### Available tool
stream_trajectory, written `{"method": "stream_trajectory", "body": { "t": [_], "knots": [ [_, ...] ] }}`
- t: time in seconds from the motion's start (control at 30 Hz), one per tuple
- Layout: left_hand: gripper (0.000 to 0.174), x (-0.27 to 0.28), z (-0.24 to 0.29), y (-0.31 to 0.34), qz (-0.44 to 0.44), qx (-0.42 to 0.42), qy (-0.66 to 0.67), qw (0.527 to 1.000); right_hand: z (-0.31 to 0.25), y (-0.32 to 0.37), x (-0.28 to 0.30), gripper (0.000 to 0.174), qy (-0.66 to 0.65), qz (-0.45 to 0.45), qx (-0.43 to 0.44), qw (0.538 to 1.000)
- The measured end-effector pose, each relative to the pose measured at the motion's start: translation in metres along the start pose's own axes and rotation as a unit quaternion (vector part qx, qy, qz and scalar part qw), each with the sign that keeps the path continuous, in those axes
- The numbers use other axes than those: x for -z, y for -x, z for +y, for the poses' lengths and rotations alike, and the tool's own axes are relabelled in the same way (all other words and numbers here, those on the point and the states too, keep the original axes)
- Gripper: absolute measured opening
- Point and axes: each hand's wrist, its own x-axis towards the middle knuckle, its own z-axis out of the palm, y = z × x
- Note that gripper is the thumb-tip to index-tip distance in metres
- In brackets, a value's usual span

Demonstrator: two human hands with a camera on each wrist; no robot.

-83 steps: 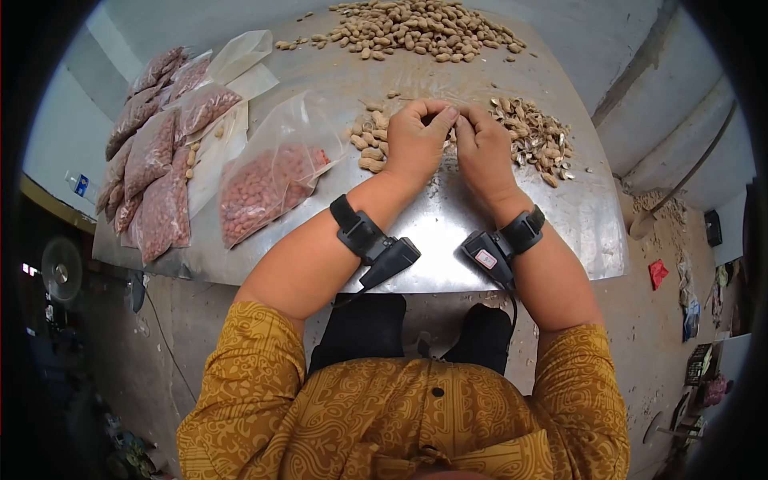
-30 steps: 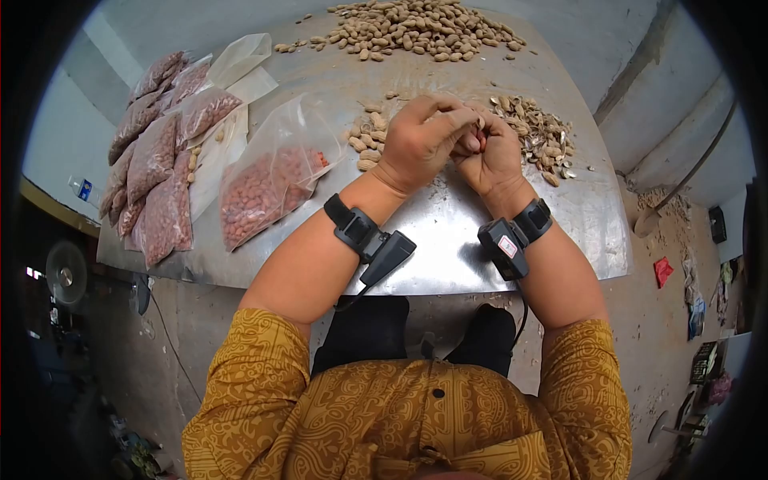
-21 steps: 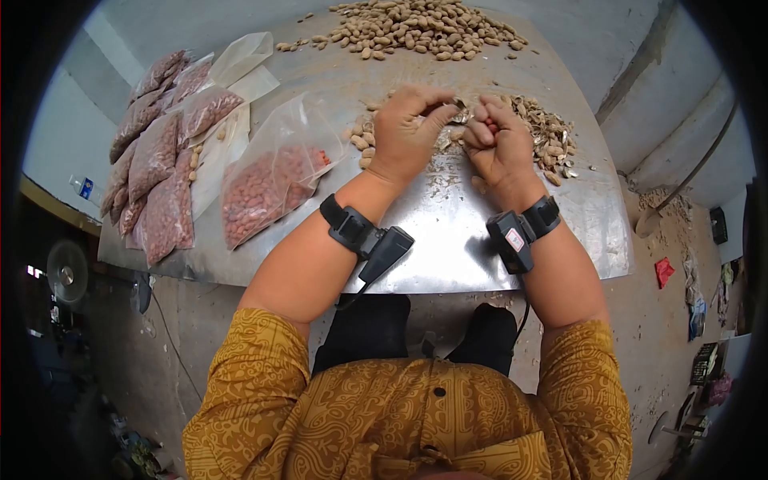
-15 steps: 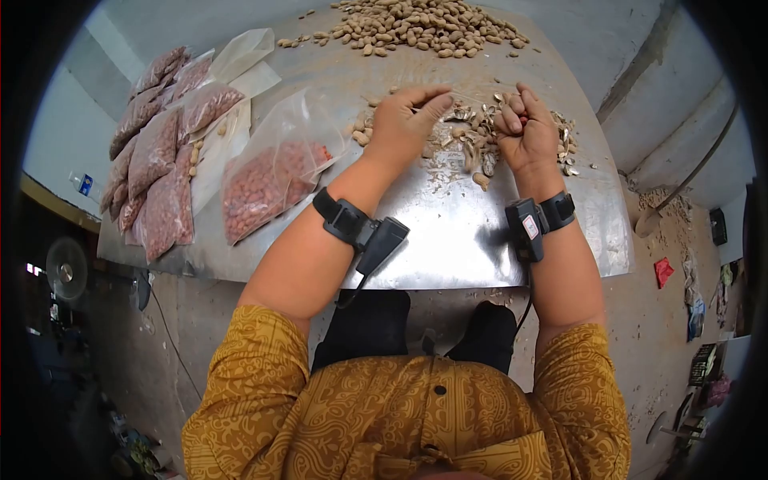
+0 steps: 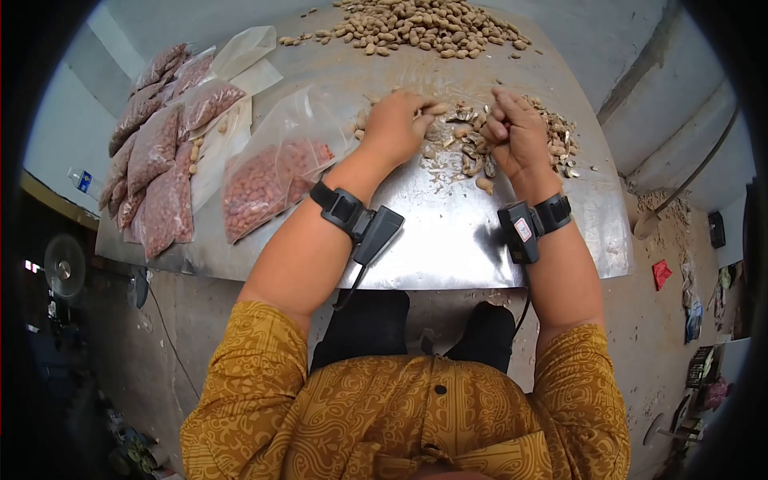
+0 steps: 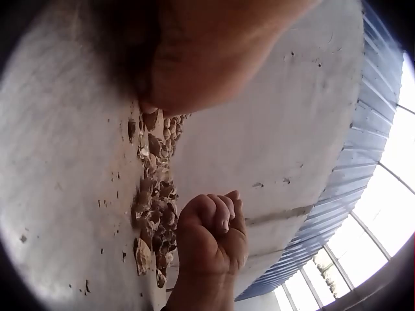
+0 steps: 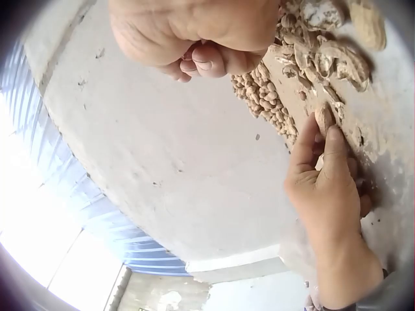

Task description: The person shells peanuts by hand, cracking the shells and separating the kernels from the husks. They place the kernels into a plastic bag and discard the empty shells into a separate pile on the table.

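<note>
The left hand [image 5: 394,128] pinches an unshelled peanut [image 5: 438,109] between thumb and forefinger; the right wrist view also shows this peanut [image 7: 324,116] at the left hand's [image 7: 331,194] fingertips. Held above the shells' right part, the right hand [image 5: 520,144] has its fingers curled in. A reddish sliver of kernel [image 7: 192,49] shows between the right hand's [image 7: 201,29] fingers; how many kernels it holds is hidden. Broken shells [image 5: 474,156] and a loose peanut [image 5: 484,185] lie between the hands, with more shells [image 5: 560,136] beside the right hand.
A heap of unshelled peanuts [image 5: 432,28] lies at the metal table's [image 5: 448,240] far side. An open-topped clear bag of red kernels [image 5: 268,188] stands left of the left arm, and several filled bags [image 5: 164,176] are piled farther left.
The hands have separated from their joint position. The left moved left, let go of shell pieces and took hold of a peanut; the right moved right with red kernels in its curled fingers.
</note>
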Motion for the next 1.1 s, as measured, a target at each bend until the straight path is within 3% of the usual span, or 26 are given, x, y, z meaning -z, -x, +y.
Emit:
{"method": "stream_trajectory", "body": {
  "t": [0.07, 0.17, 0.27, 0.37, 0.47, 0.57, 0.77, 0.87, 1.1],
  "knots": [
    [0.023, 0.000, 0.007, 0.000, 0.028, 0.065, 0.226, 0.972, 0.004, 0.004, -0.005, 0.019, 0.062, -0.010, -0.018, 0.998],
    [0.025, 0.001, 0.022, 0.004, 0.007, 0.103, 0.407, 0.908, 0.010, 0.007, -0.009, 0.021, 0.133, -0.062, -0.028, 0.989],
    [0.027, -0.006, 0.024, 0.005, 0.010, 0.094, 0.443, 0.892, 0.014, 0.009, -0.013, 0.019, 0.190, -0.086, -0.003, 0.978],
    [0.029, -0.009, 0.023, 0.005, 0.001, 0.110, 0.467, 0.877, 0.014, 0.009, -0.014, 0.020, 0.205, -0.082, 0.002, 0.975],
    [0.029, -0.004, 0.031, 0.006, -0.027, 0.130, 0.439, 0.888, 0.016, 0.008, -0.012, 0.022, 0.206, -0.105, 0.012, 0.973],
    [0.029, -0.009, 0.022, 0.005, -0.039, 0.099, 0.390, 0.915, 0.016, 0.011, -0.016, 0.022, 0.221, -0.081, 0.027, 0.972],
    [0.027, 0.001, 0.033, 0.009, -0.070, 0.128, 0.436, 0.888, 0.011, 0.014, -0.018, 0.019, 0.244, -0.100, 0.038, 0.964],
    [0.026, -0.003, 0.029, 0.008, -0.047, 0.082, 0.363, 0.927, 0.011, 0.013, -0.016, 0.019, 0.244, -0.113, 0.048, 0.962],
    [0.023, -0.001, 0.032, 0.011, -0.034, 0.090, 0.339, 0.936, 0.014, 0.020, -0.023, 0.017, 0.261, -0.080, 0.086, 0.958]
  ]
}}
